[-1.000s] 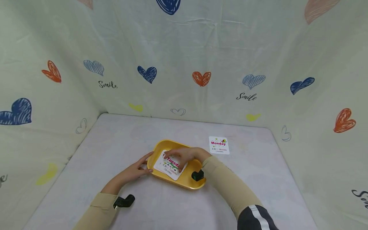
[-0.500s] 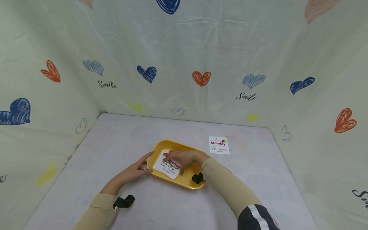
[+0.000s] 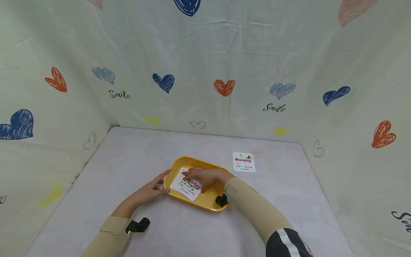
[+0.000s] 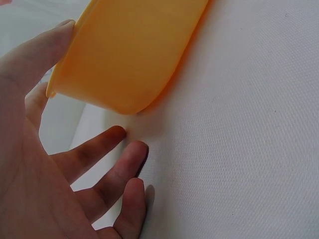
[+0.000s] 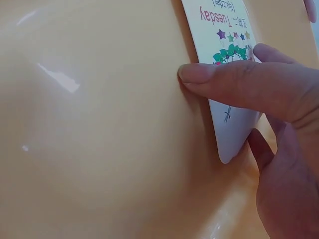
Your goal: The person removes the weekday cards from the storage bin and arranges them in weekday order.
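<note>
Inside a yellow plastic tray (image 3: 212, 201) lies a white Tuesday card (image 3: 187, 191) printed with coloured stars and green leaves. My right hand (image 3: 205, 176) reaches over the card from the right. Its thumb and fingers grip the card from opposite edges, with the thumb crossing part of the printed face in the right wrist view. Whether other cards lie beneath it, I cannot tell. At the tray's left end, my left hand (image 3: 147, 191) touches the rim with thumb and forefinger. The left wrist view shows its other fingers spread beside the tray (image 4: 129, 55), apart from its wall.
A white Monday card (image 3: 244, 162) lies flat on the pale tabletop (image 3: 179, 232), behind and to the right of the tray. Hanging cloth (image 3: 192, 53) printed with hearts encloses the table at the back and sides. Dark camera mounts (image 3: 138, 225) stick out from both wrists.
My right thumb and fingers have shifted slightly on the Tuesday card, and the card has slid a little left within the tray. The left hand has stayed at the rim.
</note>
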Action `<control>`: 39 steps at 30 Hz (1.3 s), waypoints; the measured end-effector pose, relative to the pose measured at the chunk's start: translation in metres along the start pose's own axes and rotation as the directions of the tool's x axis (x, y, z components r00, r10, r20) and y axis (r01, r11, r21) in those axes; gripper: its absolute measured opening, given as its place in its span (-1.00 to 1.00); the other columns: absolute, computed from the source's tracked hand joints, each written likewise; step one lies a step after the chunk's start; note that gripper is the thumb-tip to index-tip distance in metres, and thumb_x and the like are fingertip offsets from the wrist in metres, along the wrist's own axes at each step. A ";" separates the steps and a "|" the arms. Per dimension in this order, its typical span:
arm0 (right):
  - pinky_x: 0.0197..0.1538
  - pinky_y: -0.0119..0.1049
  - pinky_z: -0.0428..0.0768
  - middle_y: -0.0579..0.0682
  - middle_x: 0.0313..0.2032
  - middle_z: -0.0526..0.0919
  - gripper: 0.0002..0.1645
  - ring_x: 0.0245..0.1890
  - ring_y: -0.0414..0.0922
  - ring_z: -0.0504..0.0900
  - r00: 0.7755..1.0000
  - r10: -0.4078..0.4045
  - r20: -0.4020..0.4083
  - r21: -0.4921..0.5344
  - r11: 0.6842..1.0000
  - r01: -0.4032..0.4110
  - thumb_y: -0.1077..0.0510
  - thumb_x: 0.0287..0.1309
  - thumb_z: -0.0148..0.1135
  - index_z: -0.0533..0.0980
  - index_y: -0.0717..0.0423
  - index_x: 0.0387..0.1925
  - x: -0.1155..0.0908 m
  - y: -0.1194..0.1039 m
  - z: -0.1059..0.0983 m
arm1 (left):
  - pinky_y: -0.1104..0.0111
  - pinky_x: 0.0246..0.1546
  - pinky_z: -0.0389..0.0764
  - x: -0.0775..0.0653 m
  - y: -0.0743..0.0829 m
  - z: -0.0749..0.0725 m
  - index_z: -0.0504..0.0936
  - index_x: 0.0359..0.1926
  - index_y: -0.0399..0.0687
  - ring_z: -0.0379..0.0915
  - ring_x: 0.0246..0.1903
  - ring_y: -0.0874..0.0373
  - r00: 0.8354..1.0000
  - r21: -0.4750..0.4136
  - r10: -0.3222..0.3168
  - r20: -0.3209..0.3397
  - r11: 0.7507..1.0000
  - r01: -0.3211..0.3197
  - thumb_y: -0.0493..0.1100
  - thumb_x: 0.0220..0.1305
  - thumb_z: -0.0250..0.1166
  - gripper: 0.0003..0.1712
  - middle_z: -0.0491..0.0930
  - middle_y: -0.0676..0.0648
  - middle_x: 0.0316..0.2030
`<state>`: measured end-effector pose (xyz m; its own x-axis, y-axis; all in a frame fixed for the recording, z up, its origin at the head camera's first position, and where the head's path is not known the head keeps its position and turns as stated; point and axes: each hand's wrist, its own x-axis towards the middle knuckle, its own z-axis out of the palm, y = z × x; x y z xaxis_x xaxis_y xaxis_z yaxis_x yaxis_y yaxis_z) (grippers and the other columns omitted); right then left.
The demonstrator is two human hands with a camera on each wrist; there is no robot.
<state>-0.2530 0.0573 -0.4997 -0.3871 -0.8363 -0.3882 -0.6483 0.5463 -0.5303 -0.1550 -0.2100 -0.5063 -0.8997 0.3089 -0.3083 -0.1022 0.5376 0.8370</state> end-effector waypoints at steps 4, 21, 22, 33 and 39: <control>0.38 -0.20 0.08 -0.37 0.45 0.07 -0.09 0.44 -0.23 0.00 1.000 0.019 -0.018 0.029 0.999 -0.018 0.31 0.00 0.45 0.36 -0.27 0.36 0.000 0.001 0.000 | 0.19 -0.19 0.43 -0.001 0.000 0.000 0.03 0.53 0.20 0.47 -0.24 0.05 1.000 -0.003 -0.003 0.000 1.000 0.003 0.01 0.28 0.32 -0.08 0.31 -0.33 0.22; 0.37 -0.23 0.11 -0.18 0.43 0.19 -0.10 0.41 -0.15 0.13 0.988 0.106 -0.115 0.077 0.992 -0.098 0.11 -0.03 0.53 0.35 -0.20 0.37 -0.006 -0.007 -0.006 | 0.20 -0.20 0.43 0.000 -0.003 0.001 0.04 0.53 0.20 0.45 -0.28 0.06 1.000 0.004 0.000 -0.007 1.000 0.000 0.03 0.27 0.33 -0.07 0.33 -0.30 0.21; 0.37 -0.24 0.13 -0.15 0.41 0.23 -0.09 0.39 -0.15 0.17 0.986 0.115 -0.121 0.075 0.992 -0.106 0.08 -0.04 0.54 0.35 -0.18 0.37 -0.007 -0.007 -0.006 | 0.19 -0.20 0.44 0.000 -0.003 0.001 0.03 0.53 0.19 0.44 -0.27 0.06 1.000 0.006 -0.001 -0.007 1.000 0.001 0.04 0.27 0.33 -0.07 0.33 -0.30 0.21; 0.25 -0.32 0.29 -0.05 0.19 0.39 -0.17 0.11 -0.17 0.35 0.970 0.195 -0.144 0.066 0.980 -0.187 -0.06 0.00 0.50 0.41 -0.07 0.32 -0.006 -0.014 -0.003 | 0.20 -0.21 0.43 0.001 -0.003 0.002 0.05 0.52 0.24 0.43 -0.26 0.05 1.000 -0.002 -0.021 -0.017 1.000 0.021 0.07 0.24 0.35 -0.06 0.33 -0.27 0.20; 0.13 -0.36 0.37 -0.08 0.08 0.37 -0.18 -0.02 -0.19 0.36 0.952 0.250 -0.174 0.108 0.966 -0.234 -0.06 -0.04 0.53 0.42 -0.15 0.29 -0.003 -0.018 0.002 | 0.21 -0.22 0.42 0.001 -0.003 0.002 0.04 0.52 0.24 0.42 -0.26 0.05 1.000 0.000 -0.022 -0.017 1.000 0.022 0.08 0.23 0.36 -0.05 0.32 -0.29 0.22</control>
<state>-0.2386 0.0499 -0.4903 -0.6449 -0.6678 -0.3716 -0.4647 0.7287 -0.5031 -0.1552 -0.2101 -0.5103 -0.9043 0.2837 -0.3191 -0.1220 0.5445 0.8299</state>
